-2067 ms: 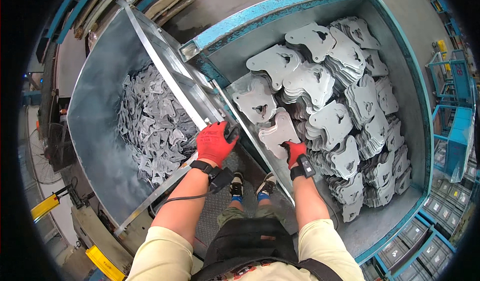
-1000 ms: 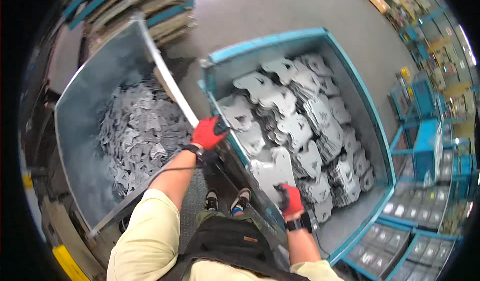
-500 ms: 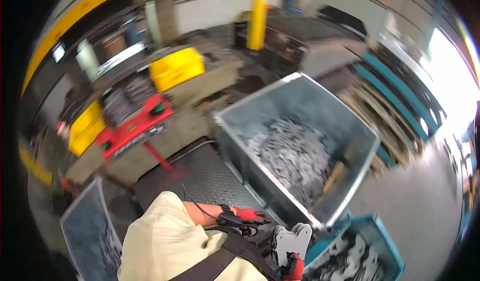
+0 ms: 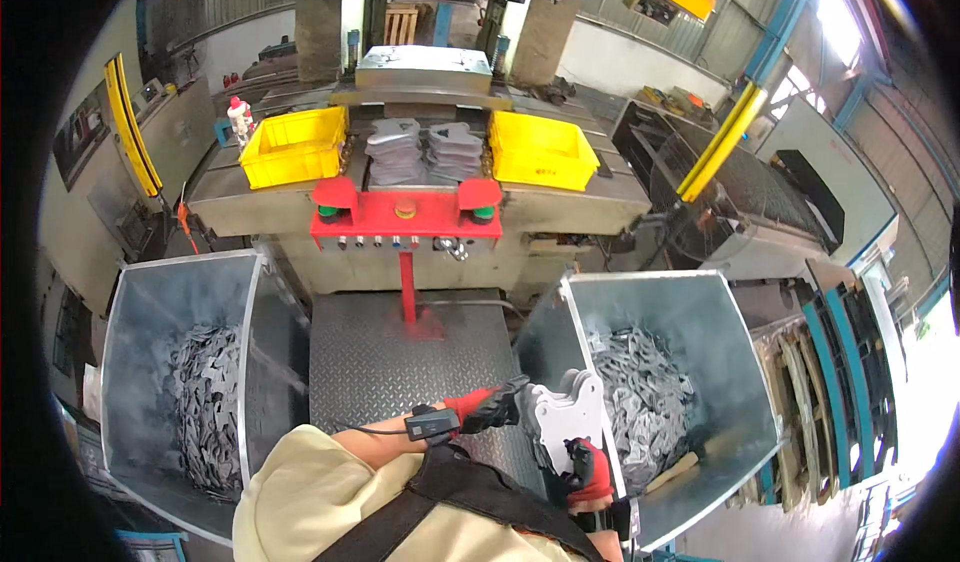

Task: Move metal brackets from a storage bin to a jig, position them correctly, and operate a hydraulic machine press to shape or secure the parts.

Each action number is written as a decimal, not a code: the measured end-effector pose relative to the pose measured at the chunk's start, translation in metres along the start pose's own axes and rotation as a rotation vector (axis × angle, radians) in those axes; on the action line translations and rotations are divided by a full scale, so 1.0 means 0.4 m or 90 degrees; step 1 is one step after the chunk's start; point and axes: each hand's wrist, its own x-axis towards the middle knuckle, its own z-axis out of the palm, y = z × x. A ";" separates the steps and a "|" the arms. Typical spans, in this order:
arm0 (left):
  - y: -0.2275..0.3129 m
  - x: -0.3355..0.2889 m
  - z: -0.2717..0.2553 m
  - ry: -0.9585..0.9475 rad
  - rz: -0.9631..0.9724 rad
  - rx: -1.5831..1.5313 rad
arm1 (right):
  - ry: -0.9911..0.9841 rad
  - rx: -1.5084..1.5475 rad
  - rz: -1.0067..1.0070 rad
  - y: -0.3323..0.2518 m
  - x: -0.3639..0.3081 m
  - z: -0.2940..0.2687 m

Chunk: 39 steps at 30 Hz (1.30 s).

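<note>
A stack of flat grey metal plates (image 4: 570,414), with notched edges and small holes, stands on edge in front of my body. My right hand (image 4: 592,470), in a red and black glove, is closed around its lower right part. My left hand (image 4: 488,408), gloved alike, has its fingers bent at the stack's upper left edge and seems to grip it; the fingertips are partly hidden. Just right of the stack, a large grey metal bin (image 4: 660,280) holds a heap of loose metal pieces (image 4: 645,387).
Another grey bin (image 4: 180,272) with metal pieces stands left. Ahead, a red control stand (image 4: 405,207) rises from a treadplate floor (image 4: 410,362). On the machine bed behind are two yellow crates (image 4: 295,150) flanking stacked plates (image 4: 395,152). Pallets (image 4: 810,402) lean at right.
My view has swung left from the right bin to face the machine. The plates moved along in my right hand, and my left hand has come up to their edge.
</note>
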 end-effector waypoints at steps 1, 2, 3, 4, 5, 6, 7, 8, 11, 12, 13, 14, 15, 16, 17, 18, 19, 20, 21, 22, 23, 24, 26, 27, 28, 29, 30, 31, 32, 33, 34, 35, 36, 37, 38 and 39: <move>0.040 0.006 -0.053 -0.004 0.059 -0.008 | -0.002 0.000 -0.007 -0.024 0.077 0.029; 0.080 0.010 -0.109 -0.009 0.119 -0.017 | -0.005 0.014 0.004 -0.052 0.152 0.064; 0.121 0.012 -0.155 -0.006 0.123 -0.020 | -0.010 0.025 0.019 -0.079 0.216 0.090; 0.174 0.012 -0.191 -0.032 0.065 -0.196 | -0.022 0.030 0.006 -0.106 0.278 0.106; 0.226 0.009 -0.228 -0.058 0.005 -0.372 | -0.015 0.050 -0.028 -0.083 0.322 0.145; 0.269 -0.013 -0.265 -0.075 -0.050 -0.547 | -0.029 0.055 -0.062 -0.122 0.385 0.162; 0.303 -0.021 -0.294 -0.075 -0.045 -0.551 | -0.036 0.057 -0.091 -0.158 0.449 0.172; 0.332 -0.029 -0.321 -0.030 -0.053 -0.557 | -0.032 0.086 -0.086 -0.163 0.491 0.202; 0.367 -0.007 -0.427 -0.158 0.080 -0.572 | -0.041 0.207 -0.119 -0.178 0.593 0.282; 0.374 0.014 -0.449 -0.202 0.116 -0.570 | -0.060 0.263 -0.023 -0.159 0.604 0.323; 0.383 0.027 -0.467 -0.179 0.113 -0.561 | -0.092 0.179 -0.097 -0.159 0.639 0.337; 0.391 0.040 -0.488 -0.158 0.106 -0.549 | -0.123 0.339 0.069 -0.149 0.667 0.374; 0.399 0.040 -0.502 -0.135 0.096 -0.534 | -0.152 0.496 0.238 -0.136 0.695 0.404; 0.404 0.026 -0.524 -0.095 0.066 -0.511 | -0.161 0.496 0.242 -0.170 0.740 0.393; 0.398 0.014 -0.548 -0.065 0.048 -0.495 | -0.265 0.506 0.227 -0.247 0.810 0.359; 0.394 -0.001 -0.570 -0.035 0.026 -0.473 | -0.365 0.514 0.210 -0.299 0.869 0.331; 0.382 -0.012 -0.592 -0.006 0.008 -0.448 | -0.375 0.518 0.211 -0.314 0.914 0.328; 0.369 -0.031 -0.613 0.034 -0.020 -0.419 | -0.372 0.734 0.381 -0.324 0.955 0.330; 0.357 -0.041 -0.631 0.066 -0.052 -0.389 | -0.353 0.939 0.558 -0.319 0.987 0.328; 0.348 -0.043 -0.647 0.101 -0.076 -0.358 | -0.369 0.709 0.226 -0.283 1.006 0.330; 0.342 -0.036 -0.663 0.133 -0.094 -0.336 | -0.379 0.713 0.224 -0.248 1.023 0.336; 0.348 -0.017 -0.688 0.155 -0.095 -0.325 | -0.397 0.816 0.261 -0.221 1.064 0.346; 0.351 0.025 -0.699 0.192 -0.069 -0.337 | -0.459 0.581 0.124 -0.169 1.126 0.329; 0.364 0.056 -0.707 0.204 -0.045 -0.349 | -0.468 0.588 0.112 -0.135 1.154 0.339; 0.385 0.099 -0.705 0.201 -0.012 -0.365 | -0.489 0.787 0.231 -0.086 1.166 0.351; 0.418 0.154 -0.717 0.190 0.028 -0.380 | -0.503 0.983 0.356 -0.035 1.182 0.366; 0.452 0.215 -0.722 0.177 0.073 -0.398 | -0.567 1.204 0.426 0.027 1.203 0.380; 0.482 0.268 -0.727 0.172 0.125 -0.422 | -0.590 1.203 0.434 0.038 1.223 0.363; 0.512 0.348 -0.737 0.142 0.191 -0.462 | -0.571 1.252 0.482 0.032 1.254 0.335; 0.541 0.406 -0.746 0.121 0.239 -0.489 | -0.553 1.300 0.528 0.028 1.288 0.316; 0.562 0.450 -0.750 0.108 0.261 -0.508 | -0.538 1.239 0.513 0.040 1.316 0.306; 0.583 0.492 -0.755 0.094 0.289 -0.528 | -0.548 1.242 0.516 0.053 1.331 0.308; 0.596 0.535 -0.759 0.078 0.317 -0.551 | -0.542 1.254 0.529 0.064 1.342 0.314; 0.604 0.559 -0.763 0.070 0.333 -0.567 | -0.535 1.267 0.541 0.078 1.354 0.320; 0.609 0.567 -0.767 0.071 0.345 -0.576 | -0.579 1.311 0.529 0.097 1.364 0.331; 0.613 0.586 -0.778 0.065 0.358 -0.589 | -0.582 1.310 0.525 0.110 1.378 0.343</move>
